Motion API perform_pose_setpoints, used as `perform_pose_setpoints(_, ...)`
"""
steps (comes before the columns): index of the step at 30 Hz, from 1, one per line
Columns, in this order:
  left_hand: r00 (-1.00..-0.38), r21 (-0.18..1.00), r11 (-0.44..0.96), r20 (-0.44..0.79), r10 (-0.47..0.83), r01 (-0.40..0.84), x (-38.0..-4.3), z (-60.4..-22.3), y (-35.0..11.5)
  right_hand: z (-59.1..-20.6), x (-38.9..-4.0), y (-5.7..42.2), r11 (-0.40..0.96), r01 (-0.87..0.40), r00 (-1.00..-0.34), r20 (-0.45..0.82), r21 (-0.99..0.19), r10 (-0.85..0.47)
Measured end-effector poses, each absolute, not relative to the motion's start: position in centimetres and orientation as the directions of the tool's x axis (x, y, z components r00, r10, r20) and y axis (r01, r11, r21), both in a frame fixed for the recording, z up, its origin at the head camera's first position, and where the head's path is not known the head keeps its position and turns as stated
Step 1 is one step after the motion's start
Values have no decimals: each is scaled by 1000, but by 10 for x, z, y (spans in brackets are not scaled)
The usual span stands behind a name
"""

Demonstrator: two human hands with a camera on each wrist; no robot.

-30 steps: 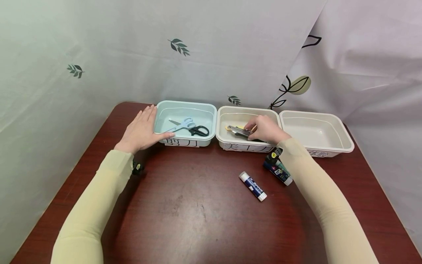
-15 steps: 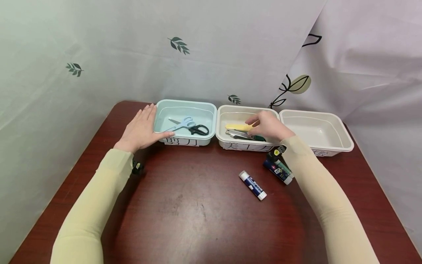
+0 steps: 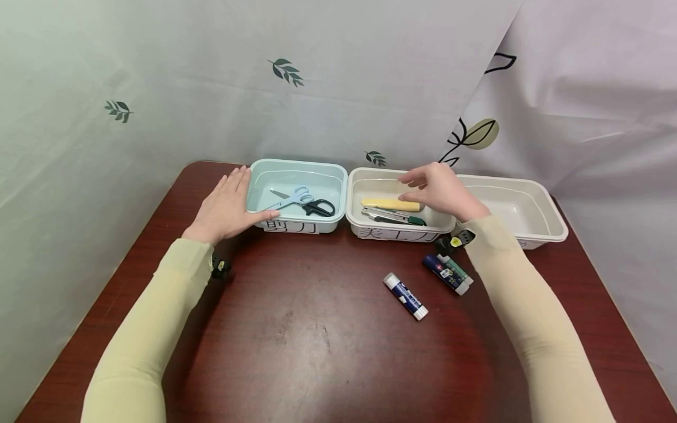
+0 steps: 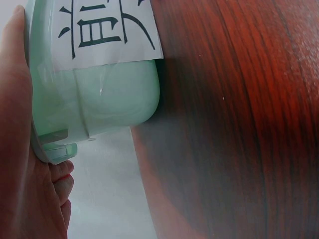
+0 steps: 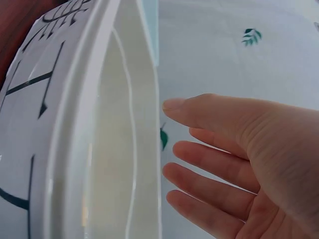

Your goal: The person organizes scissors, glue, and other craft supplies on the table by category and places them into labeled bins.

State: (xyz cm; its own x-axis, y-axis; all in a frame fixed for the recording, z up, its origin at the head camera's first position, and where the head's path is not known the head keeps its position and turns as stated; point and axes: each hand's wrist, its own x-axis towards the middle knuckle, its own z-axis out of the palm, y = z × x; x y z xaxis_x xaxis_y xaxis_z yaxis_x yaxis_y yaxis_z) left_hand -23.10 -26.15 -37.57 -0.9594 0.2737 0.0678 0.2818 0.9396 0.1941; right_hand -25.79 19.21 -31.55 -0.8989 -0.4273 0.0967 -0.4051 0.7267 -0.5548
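yellow knife (image 3: 391, 204), below the empty, relaxed right hand (image 3: 439, 191), is judged light and stiff, best pinched mid-body; blue bin (image 3: 301, 163) is touched by the straight-fingered left hand (image 3: 223, 208).

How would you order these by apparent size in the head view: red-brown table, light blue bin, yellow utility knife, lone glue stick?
1. Red-brown table
2. Light blue bin
3. Yellow utility knife and lone glue stick: about alike; the glue stick lies nearer the camera, so unranked.
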Motion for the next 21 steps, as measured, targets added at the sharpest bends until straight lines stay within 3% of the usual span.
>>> perform_pose_setpoints(21,-959,195,939,64,277,285,-231,-376,-261,-298,-221,208,704,-401,-913,191,-586,-361)
